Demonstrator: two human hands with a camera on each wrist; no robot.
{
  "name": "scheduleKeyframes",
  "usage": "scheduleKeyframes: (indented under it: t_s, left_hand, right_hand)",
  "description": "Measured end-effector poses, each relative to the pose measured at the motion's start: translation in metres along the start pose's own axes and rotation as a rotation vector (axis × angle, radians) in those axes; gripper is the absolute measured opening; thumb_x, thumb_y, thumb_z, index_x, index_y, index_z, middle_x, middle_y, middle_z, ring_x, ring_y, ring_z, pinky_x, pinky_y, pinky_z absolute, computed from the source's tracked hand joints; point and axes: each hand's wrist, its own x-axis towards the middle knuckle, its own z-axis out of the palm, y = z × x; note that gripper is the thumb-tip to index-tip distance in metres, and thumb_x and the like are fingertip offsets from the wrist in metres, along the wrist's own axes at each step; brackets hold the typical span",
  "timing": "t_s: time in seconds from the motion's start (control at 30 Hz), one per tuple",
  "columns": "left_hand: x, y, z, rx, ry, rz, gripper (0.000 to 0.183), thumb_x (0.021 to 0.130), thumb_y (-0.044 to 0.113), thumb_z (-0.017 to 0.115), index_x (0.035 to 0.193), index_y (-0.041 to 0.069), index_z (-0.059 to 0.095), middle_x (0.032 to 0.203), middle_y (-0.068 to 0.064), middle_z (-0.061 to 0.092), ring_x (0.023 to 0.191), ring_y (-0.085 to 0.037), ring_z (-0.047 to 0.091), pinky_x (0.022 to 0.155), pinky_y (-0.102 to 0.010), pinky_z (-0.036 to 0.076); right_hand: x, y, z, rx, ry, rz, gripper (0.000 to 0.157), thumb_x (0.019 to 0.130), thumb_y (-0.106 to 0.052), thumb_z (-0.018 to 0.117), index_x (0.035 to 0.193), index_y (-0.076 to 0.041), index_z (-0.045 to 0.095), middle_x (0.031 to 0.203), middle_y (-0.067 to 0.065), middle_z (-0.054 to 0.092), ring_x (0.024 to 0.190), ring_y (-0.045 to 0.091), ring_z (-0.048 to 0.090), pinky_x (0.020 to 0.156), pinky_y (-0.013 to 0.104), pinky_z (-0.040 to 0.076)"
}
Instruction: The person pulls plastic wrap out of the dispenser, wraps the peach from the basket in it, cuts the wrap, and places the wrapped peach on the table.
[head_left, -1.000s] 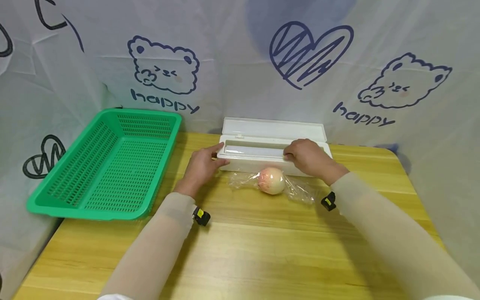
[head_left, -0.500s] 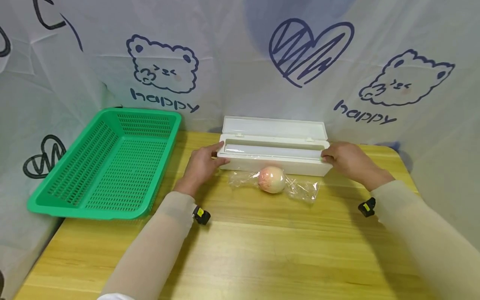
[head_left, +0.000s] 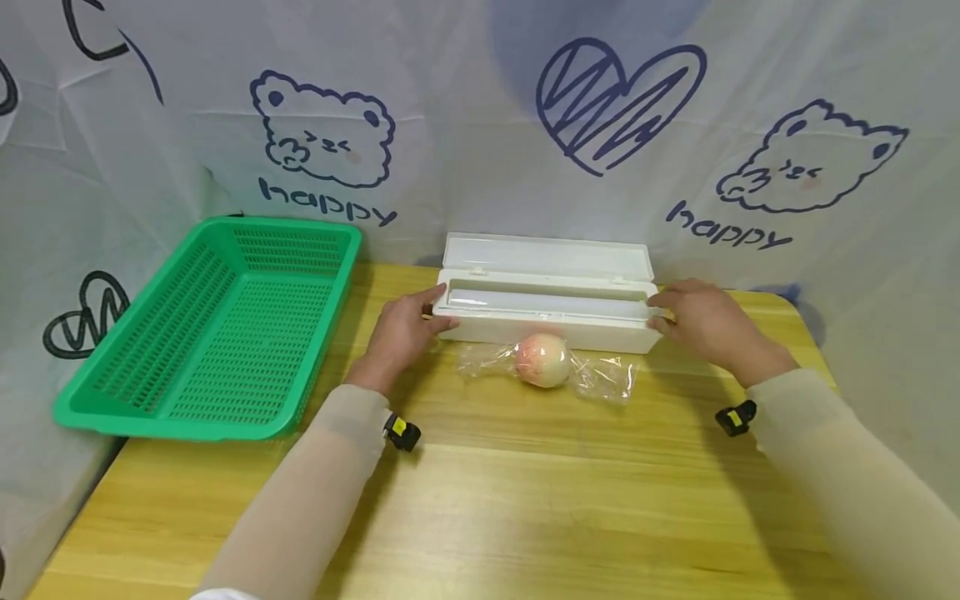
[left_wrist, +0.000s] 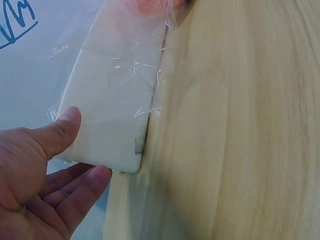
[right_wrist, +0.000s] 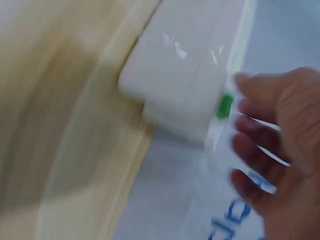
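A long white cling film dispenser (head_left: 551, 327) lies at the back of the table, its lid (head_left: 547, 254) raised and a film roll (head_left: 555, 302) inside. My left hand (head_left: 402, 333) grips its left end, thumb on the front and fingers against the end face. At the right end is my right hand (head_left: 708, 325), fingers loosely spread beside the dispenser. A small green slider (right_wrist: 225, 106) shows near those fingertips in the right wrist view. In front of the dispenser, a peach (head_left: 543, 361) lies under clear film (head_left: 606, 379) that spreads to both sides.
On the left a green plastic basket (head_left: 341, 287) stands partly over the edge of the wooden table (head_left: 525, 500). A white cloth backdrop (head_left: 480, 150) with drawn bears and a heart hangs right behind the table.
My right hand has moved right along the dispenser's top from near its middle to its right end, and its fingers have since loosened. The left hand stays at the left end.
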Motion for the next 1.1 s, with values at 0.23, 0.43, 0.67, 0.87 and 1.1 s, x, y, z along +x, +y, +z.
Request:
scheduleKeyframes:
  t_s: [0.23,0.43,0.67,0.87,1.1]
  left_hand:
    - [-0.001,0.0,-0.006,-0.043,-0.039,0.002,0.069,0.099,0.03,0.076,0.161,0.02,0.046,0.14,-0.015,0.067,0.116,-0.027,0.067,0.092,-0.04,0.059]
    - [-0.001,-0.001,-0.014,-0.077,-0.13,-0.028,0.075,0.1,0.031,0.075,0.165,0.022,0.038,0.15,-0.018,0.06,0.13,-0.033,0.061,0.106,-0.047,0.054]
    - [-0.018,0.018,-0.021,-0.046,0.072,0.048,0.05,0.103,0.022,0.069,0.15,0.01,0.056,0.141,-0.018,0.063,0.125,-0.036,0.065,0.103,-0.049,0.056]
    - [-0.049,0.043,-0.007,0.167,0.107,0.365,0.029,0.103,0.019,0.067,0.13,0.008,0.071,0.128,-0.012,0.073,0.122,-0.032,0.066,0.106,-0.047,0.053]
    - [-0.072,0.057,0.023,0.384,-0.074,0.638,0.039,0.098,0.036,0.078,0.129,0.015,0.072,0.13,-0.005,0.071,0.129,-0.028,0.06,0.112,-0.047,0.048]
  right_hand:
    - [0.009,-0.068,0.031,0.065,0.235,-0.138,0.038,0.098,-0.031,0.074,0.12,-0.001,0.073,0.122,0.02,0.072,0.116,0.041,0.064,0.103,0.058,0.049]
    - [0.013,-0.106,0.059,0.088,0.095,-0.183,0.07,0.088,-0.043,0.086,0.139,-0.004,0.06,0.134,0.017,0.064,0.121,0.037,0.059,0.106,0.054,0.048]
    - [0.013,-0.113,0.066,0.135,0.084,-0.151,0.071,0.084,-0.042,0.089,0.137,-0.007,0.059,0.135,0.015,0.062,0.123,0.036,0.059,0.107,0.053,0.047]
    - [0.01,-0.122,0.062,0.238,-0.008,-0.089,0.07,0.082,-0.048,0.089,0.133,-0.008,0.063,0.131,0.012,0.064,0.123,0.034,0.061,0.111,0.051,0.047]
    - [0.011,-0.128,0.058,0.339,-0.146,-0.095,0.068,0.084,-0.05,0.088,0.133,-0.007,0.067,0.118,0.006,0.069,0.102,0.021,0.064,0.087,0.04,0.056]
